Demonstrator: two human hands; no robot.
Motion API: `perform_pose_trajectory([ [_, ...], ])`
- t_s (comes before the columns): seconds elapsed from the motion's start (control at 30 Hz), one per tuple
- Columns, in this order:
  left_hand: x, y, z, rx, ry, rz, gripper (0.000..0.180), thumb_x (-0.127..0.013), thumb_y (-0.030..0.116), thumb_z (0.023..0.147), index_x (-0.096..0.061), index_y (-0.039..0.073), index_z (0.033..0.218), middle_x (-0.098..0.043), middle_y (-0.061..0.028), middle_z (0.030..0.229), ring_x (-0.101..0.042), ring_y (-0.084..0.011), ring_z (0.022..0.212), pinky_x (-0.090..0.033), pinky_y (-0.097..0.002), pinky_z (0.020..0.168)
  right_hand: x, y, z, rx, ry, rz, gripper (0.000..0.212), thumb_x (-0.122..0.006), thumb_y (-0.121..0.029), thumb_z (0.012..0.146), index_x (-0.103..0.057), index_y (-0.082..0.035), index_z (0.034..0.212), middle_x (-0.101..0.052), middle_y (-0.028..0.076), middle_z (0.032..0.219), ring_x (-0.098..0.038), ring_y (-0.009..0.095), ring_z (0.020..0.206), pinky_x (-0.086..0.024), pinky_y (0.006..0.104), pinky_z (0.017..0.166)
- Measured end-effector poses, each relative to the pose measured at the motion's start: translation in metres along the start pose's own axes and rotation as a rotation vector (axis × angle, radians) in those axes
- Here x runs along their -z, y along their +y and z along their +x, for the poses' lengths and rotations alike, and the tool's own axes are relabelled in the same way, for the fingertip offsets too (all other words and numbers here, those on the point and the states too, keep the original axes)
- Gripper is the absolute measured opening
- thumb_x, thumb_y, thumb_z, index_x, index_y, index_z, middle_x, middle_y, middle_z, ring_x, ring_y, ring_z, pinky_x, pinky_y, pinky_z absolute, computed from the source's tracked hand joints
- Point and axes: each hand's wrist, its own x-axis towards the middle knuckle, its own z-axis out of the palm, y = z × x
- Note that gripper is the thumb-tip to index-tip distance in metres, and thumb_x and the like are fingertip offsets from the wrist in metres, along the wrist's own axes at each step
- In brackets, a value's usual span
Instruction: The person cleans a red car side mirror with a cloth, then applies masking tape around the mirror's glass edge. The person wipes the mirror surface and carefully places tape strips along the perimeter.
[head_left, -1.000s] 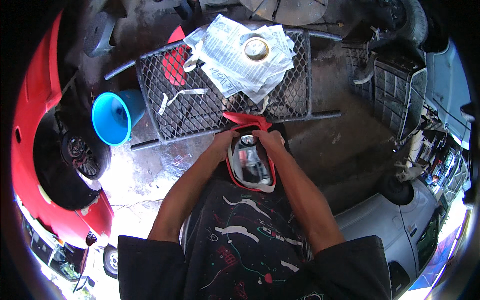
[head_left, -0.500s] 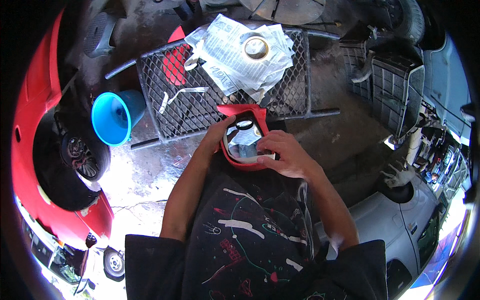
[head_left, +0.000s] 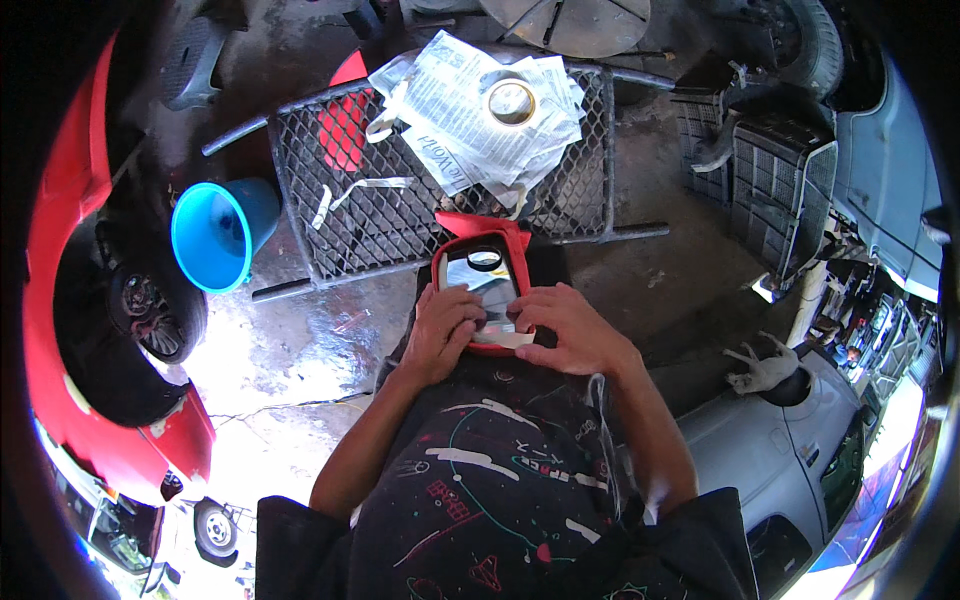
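Note:
A red car side mirror (head_left: 480,270) rests against my lap, glass facing up. My left hand (head_left: 440,335) grips its lower left edge with fingers on the glass. My right hand (head_left: 570,335) lies over its lower right edge, fingers pressing a strip of pale masking tape (head_left: 505,340) along the bottom of the glass. Both hands touch the mirror.
A metal mesh rack (head_left: 400,210) lies ahead, carrying newspaper sheets (head_left: 470,110), a roll of tape (head_left: 512,102) and loose tape strips (head_left: 350,190). A blue bucket (head_left: 220,235) stands at its left. A red car body (head_left: 70,300) curves along the left; grey car parts lie right.
The mirror has turned so its glass faces up more squarely. Both hands have shifted to its lower edge, with the right hand now laid over the tape strip.

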Motion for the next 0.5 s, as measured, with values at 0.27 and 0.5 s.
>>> perform_pose_trajectory([
  [0.27, 0.016, 0.003, 0.009, 0.023, -0.231, -0.092, 0.02, -0.059, 0.019, 0.085, -0.065, 0.01, 0.102, -0.06, -0.0047, 0.111, -0.051, -0.0225, 0.117, -0.017, -0.0526, 0.11, -0.017, -0.007, -0.003, 0.084, 0.157, 0.028, 0.018, -0.068, -0.023, 0.076, -0.058, -0.008, 0.077, -0.061, 0.009, 0.098, -0.06, 0.032, 0.09, -0.045, 0.0379, 0.074],
  [0.5, 0.025, 0.007, 0.011, 0.025, -0.35, -0.007, 0.025, -0.064, 0.02, 0.08, -0.065, 0.012, 0.104, -0.06, -0.0054, 0.114, -0.051, -0.0227, 0.118, -0.017, -0.055, 0.11, -0.011, -0.03, -0.003, -0.155, -0.077, -0.204, 0.013, -0.065, -0.023, 0.08, -0.063, -0.011, 0.085, -0.059, 0.006, 0.092, -0.054, 0.028, 0.093, -0.04, 0.0419, 0.077],
])
